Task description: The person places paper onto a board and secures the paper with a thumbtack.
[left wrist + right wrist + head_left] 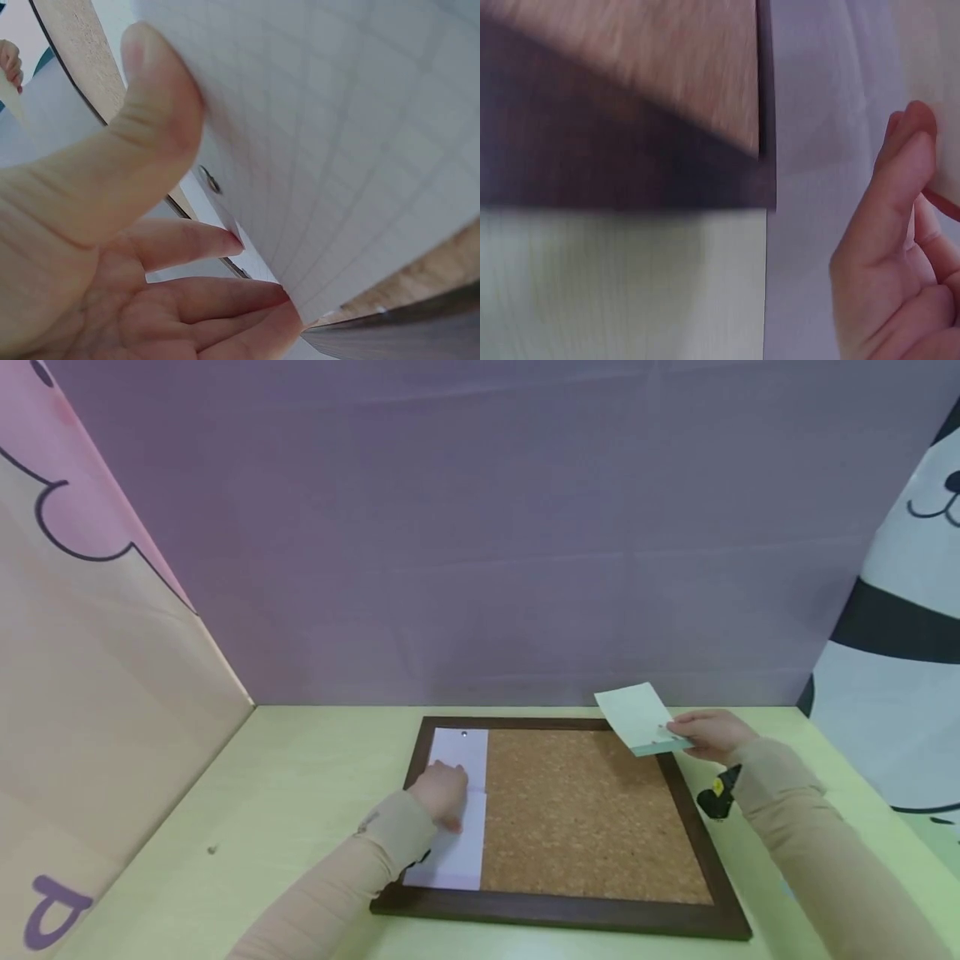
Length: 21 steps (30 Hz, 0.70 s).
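Observation:
In the head view my left hand (442,793) rests on the white paper sheets (459,843) along the left side of a cork board (585,818). The left wrist view shows a faint grid on the paper (360,135), my thumb against it and the other fingers extended at its edge. A metal pushpin (210,180) sticks in the paper. Above the board's upper right corner, my right hand (712,732) pinches pale green paper (637,714) between thumb and fingers. Small dark spots show on it near the fingertips, too small to identify.
A dark brown frame (555,908) surrounds the cork on the pale table (285,810). A small black object with a yellow part (717,793) shows by the right wrist. A small speck (212,850) lies on the table at left. A purple backdrop (495,552) stands behind.

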Available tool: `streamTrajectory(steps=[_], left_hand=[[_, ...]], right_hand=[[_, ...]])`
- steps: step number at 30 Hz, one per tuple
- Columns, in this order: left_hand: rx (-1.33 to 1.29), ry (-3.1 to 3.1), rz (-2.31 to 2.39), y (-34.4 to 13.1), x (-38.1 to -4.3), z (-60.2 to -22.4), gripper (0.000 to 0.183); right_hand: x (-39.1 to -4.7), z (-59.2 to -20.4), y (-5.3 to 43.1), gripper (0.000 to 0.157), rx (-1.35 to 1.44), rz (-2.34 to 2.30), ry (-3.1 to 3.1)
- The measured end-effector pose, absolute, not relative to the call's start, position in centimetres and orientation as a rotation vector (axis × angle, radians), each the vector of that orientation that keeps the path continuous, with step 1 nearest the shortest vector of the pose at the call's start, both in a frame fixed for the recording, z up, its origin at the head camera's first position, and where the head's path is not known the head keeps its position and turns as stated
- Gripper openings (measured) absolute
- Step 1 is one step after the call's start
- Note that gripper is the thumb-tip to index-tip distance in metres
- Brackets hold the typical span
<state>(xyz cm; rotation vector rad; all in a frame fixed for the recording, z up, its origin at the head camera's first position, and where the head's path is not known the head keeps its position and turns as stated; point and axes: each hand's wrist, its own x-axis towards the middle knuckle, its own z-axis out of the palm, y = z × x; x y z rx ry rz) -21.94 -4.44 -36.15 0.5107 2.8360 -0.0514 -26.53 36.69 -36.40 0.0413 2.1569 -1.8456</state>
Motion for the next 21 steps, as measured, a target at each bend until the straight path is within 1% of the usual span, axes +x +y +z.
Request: streamTrajectory(steps=[3, 4, 7, 12, 14, 21], left_hand=[[0.515, 2.834, -0.061, -4.5, -22.0, -36.3, 0.068], [0.518, 2.833, -0.067, -4.5, -22.0, -36.3, 0.068], [0.532, 2.829, -0.104, -4.4, -22.0, -36.1, 0.069], [0.543, 2.825, -0.143, -4.3, -22.0, -35.9, 0.070], [0.542, 2.821, -0.143, -4.3, -22.0, -35.9, 0.071], [0.536, 2.817, -0.123, -4.3, -21.9, -35.9, 0.073]], right_hand=[[-26.5, -36.2, 34.9, 0.008, 0.055, -1.822, 2.171], [-26.3, -35.8, 34.0, 0.008, 0.113, -1.771, 2.212], [-26.3, -35.5, 32.0, 0.002, 0.137, -1.719, 2.220], [-26.3, -35.3, 29.0, 0.026, 0.135, -1.696, 2.182], [-26.2, -35.2, 27.9, 0.031, 0.138, -1.697, 2.173], [-25.9, -35.2, 24.5, 0.041, 0.225, -1.712, 2.164]])
